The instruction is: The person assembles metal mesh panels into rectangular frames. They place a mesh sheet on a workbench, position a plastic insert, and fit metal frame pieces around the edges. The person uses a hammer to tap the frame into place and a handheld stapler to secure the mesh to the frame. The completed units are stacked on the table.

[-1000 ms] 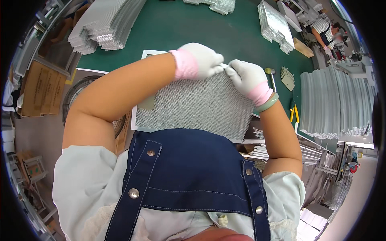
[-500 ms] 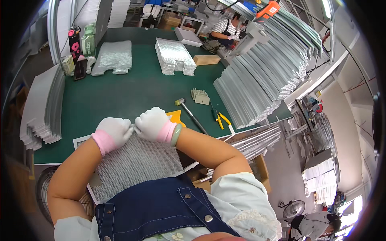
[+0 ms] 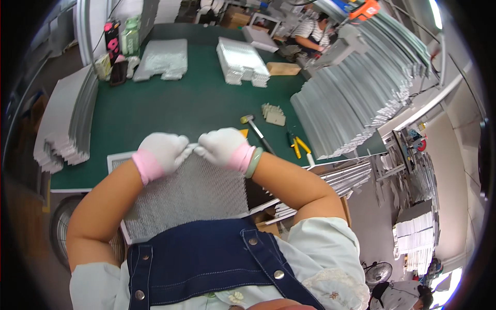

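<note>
A grey honeycomb-textured mesh panel (image 3: 181, 199) with a white frame (image 3: 116, 157) along its side lies before me, reaching past the near table edge toward my apron. My left hand (image 3: 161, 154), in a white glove with pink cuff, is closed at the panel's far side. My right hand (image 3: 222, 149), gloved alike, is closed close beside it, thumbs and fingers nearly meeting. A small pale bit shows between the fingertips; what it is I cannot make out. Just beyond the right hand a yellow piece (image 3: 244, 133) is mostly covered. A hammer (image 3: 258, 132) lies to its right.
Yellow-handled pliers (image 3: 297, 146) and small beige pieces (image 3: 274, 114) lie right on the green table (image 3: 170, 108). Tall stacks of grey strips (image 3: 330, 113) and panels (image 3: 67, 116) flank it. Farther back are wrapped stacks (image 3: 240, 61), bottles (image 3: 130, 39) and a phone (image 3: 118, 73). A co-worker (image 3: 310, 36) sits beyond.
The whole view has shifted, so the table's things appear farther right and higher. Both hands stay closed together at the panel's far side. My right hand covers more of the yellow piece.
</note>
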`<state>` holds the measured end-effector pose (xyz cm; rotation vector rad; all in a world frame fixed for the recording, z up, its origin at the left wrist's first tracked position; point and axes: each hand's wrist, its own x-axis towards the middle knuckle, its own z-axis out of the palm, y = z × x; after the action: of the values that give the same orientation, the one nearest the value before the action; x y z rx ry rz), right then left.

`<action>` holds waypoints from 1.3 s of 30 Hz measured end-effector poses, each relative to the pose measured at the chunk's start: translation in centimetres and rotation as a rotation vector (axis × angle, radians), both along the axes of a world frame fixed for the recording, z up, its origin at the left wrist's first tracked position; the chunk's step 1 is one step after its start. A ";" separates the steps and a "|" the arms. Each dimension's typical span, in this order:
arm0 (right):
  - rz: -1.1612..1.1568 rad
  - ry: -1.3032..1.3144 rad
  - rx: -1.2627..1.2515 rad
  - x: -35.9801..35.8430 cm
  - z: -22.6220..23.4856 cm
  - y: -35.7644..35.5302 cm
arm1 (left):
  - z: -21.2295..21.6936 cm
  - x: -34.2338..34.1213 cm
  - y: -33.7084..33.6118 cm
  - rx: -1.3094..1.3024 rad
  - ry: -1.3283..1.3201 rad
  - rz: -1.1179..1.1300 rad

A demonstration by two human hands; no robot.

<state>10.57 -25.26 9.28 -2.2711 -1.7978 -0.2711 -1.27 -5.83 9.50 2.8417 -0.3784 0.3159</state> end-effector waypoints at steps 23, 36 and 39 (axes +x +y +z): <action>0.057 0.286 -0.034 2.4 -0.3 -1.2 | -0.2 0.7 1.0 -0.147 0.358 0.071; -0.127 0.126 -0.232 1.3 0.6 -2.5 | 1.6 1.7 1.1 -0.269 0.576 0.054; -0.138 0.306 -0.227 1.9 -0.2 -3.0 | 1.0 1.7 1.1 -0.228 0.560 0.055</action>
<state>12.45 -28.23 9.10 -2.4315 -1.5867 0.2588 0.43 -4.78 10.49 2.5708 -0.1360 -0.3996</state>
